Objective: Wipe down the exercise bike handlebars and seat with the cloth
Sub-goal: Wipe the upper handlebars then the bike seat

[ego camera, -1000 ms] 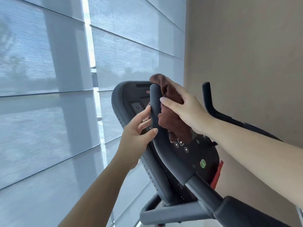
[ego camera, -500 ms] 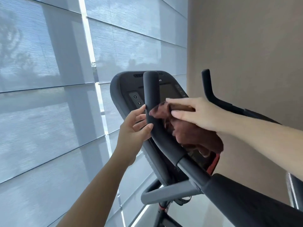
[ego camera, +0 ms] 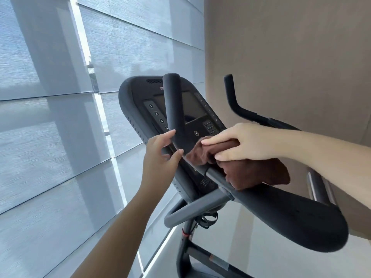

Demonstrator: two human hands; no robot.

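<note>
The exercise bike's black left handlebar [ego camera: 174, 109] rises upright in the middle, then bends down toward me into a thick padded grip [ego camera: 291, 217]. My right hand [ego camera: 247, 142] presses a brown cloth [ego camera: 255, 173] against the bar just below its bend; the cloth drapes over the bar. My left hand [ego camera: 160, 157] rests on the left side of the same bend, thumb and fingers loosely around it. The right handlebar [ego camera: 234, 105] stands bare behind my right arm. The seat is out of view.
The bike's black console [ego camera: 192, 109] with screen and keypads sits behind the left handlebar. A beige wall [ego camera: 291, 57] runs close on the right. Shaded windows [ego camera: 60, 117] fill the left. The bike's frame and stem [ego camera: 186, 233] go down to a pale floor.
My right hand has slid the cloth down the left handlebar, from its top end past the bend. My left hand has stayed at the bend.
</note>
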